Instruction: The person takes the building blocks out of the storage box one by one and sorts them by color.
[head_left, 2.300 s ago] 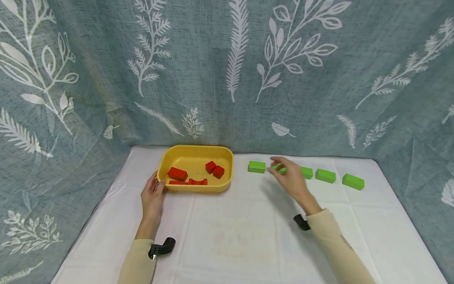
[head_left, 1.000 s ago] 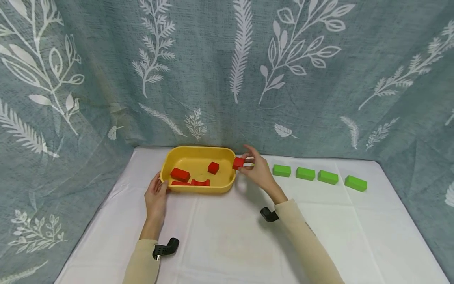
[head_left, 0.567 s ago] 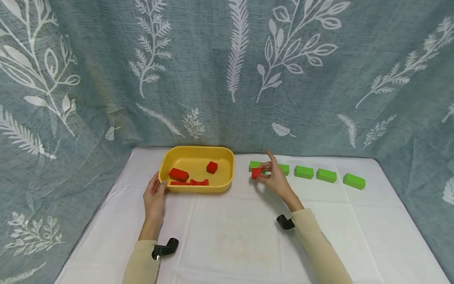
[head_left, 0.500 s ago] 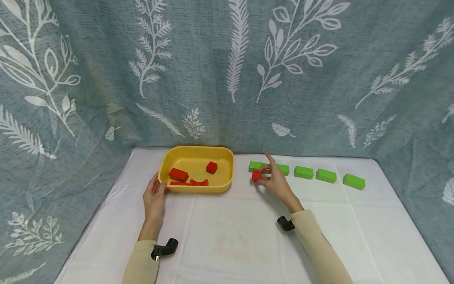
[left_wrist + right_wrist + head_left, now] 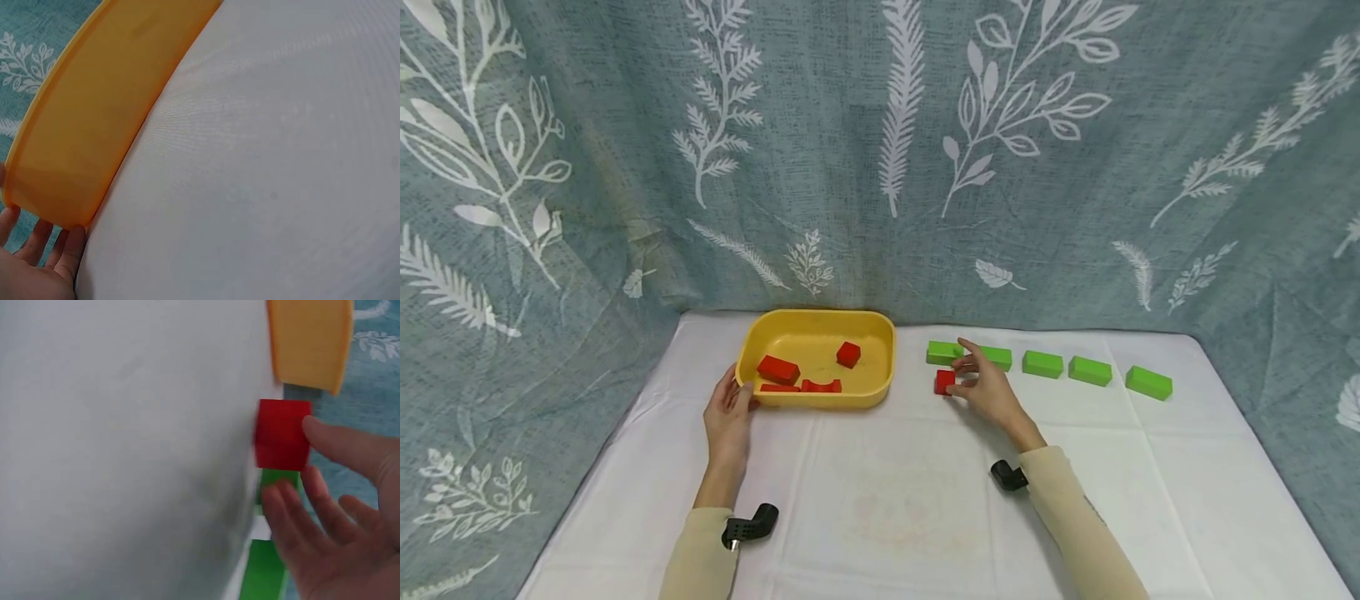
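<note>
- The right hand (image 5: 988,390) pinches a small red block (image 5: 945,382) between thumb and fingertips; the block sits low at the tabletop (image 5: 925,500), and whether it rests fully on the cloth cannot be told.
- In the right wrist view the thumb (image 5: 337,444) presses one side of the red block (image 5: 282,434) and the fingers (image 5: 294,512) lie against the other, so the hold is light, at the tips only.
- The block lies to the left of the palm, just in front of the leftmost green block (image 5: 943,352) in a row of five green blocks running off to the right.
- The block looks close to a cube, with no clear long axis.
- The left hand (image 5: 727,417) grips the near left corner of the yellow tray (image 5: 752,354), its fingers (image 5: 44,240) curled under the rim.
- The tray holds four more red pieces (image 5: 777,368) and stands well to the left of the held block; the right hand is far nearer to that block.
- No brand, label or writing can be read anywhere.
</note>
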Action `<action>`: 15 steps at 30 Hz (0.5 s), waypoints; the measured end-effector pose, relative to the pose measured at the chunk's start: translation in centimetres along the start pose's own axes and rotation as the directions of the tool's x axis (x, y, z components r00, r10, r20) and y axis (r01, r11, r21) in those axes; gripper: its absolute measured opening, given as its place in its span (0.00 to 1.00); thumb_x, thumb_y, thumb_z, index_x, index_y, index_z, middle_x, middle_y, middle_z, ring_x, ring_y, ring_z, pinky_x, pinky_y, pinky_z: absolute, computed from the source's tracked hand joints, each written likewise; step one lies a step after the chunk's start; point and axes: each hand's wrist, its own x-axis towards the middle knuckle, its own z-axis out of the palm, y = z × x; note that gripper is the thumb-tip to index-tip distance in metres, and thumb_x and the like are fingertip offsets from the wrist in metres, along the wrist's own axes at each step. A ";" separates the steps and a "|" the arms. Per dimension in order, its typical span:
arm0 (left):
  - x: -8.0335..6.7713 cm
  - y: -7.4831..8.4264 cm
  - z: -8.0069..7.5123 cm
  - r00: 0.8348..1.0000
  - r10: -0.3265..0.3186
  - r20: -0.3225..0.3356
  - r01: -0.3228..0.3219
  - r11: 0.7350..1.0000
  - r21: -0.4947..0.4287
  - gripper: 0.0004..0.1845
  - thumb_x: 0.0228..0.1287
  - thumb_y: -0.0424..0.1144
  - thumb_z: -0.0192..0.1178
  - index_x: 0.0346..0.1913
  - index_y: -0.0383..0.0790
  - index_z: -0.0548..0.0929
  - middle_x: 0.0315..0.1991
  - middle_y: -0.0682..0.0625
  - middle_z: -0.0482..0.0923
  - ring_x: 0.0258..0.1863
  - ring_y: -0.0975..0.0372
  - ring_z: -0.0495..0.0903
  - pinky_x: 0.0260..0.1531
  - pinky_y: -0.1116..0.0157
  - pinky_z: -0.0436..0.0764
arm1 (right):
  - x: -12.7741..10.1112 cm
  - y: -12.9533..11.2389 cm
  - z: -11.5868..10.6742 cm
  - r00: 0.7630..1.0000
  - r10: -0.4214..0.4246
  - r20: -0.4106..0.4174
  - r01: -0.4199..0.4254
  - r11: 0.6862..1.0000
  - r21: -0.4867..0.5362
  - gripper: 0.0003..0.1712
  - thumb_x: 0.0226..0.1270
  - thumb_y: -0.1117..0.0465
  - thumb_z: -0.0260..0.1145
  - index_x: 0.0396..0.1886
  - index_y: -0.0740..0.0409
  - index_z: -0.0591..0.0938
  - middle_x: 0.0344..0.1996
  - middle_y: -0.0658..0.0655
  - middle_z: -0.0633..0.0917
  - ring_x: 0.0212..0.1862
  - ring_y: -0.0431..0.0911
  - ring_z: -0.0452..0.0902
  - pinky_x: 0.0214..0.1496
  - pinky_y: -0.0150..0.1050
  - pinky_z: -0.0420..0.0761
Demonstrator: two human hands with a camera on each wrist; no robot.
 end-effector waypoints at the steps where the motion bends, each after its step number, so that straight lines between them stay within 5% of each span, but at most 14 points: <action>1: 0.0 0.0 0.1 1.000 0.002 0.002 -0.002 1.000 0.001 0.28 0.75 0.45 0.51 0.75 0.50 0.61 0.71 0.49 0.65 0.62 0.62 0.69 0.55 0.75 0.75 | 0.1 -0.3 -0.2 1.000 0.000 -0.012 0.000 1.000 -0.024 0.44 0.54 0.75 0.72 0.71 0.67 0.64 0.50 0.68 0.80 0.54 0.60 0.77 0.54 0.49 0.81; 8: 0.1 0.2 0.0 1.000 0.013 -0.005 -0.013 1.000 0.013 0.28 0.76 0.43 0.50 0.75 0.48 0.61 0.71 0.49 0.65 0.62 0.61 0.69 0.57 0.74 0.75 | 1.7 -4.1 0.3 0.992 -0.112 -0.056 0.103 0.985 -0.137 0.30 0.56 0.69 0.74 0.60 0.68 0.77 0.48 0.67 0.83 0.51 0.59 0.79 0.50 0.50 0.82; 15: 0.1 0.0 0.1 1.000 0.007 -0.010 -0.007 1.000 0.011 0.28 0.76 0.42 0.51 0.75 0.48 0.61 0.71 0.48 0.65 0.62 0.61 0.70 0.55 0.75 0.75 | 4.5 -7.7 6.0 0.984 -0.158 0.080 0.164 0.984 -0.071 0.28 0.58 0.70 0.72 0.59 0.69 0.78 0.50 0.67 0.82 0.50 0.56 0.81 0.49 0.41 0.84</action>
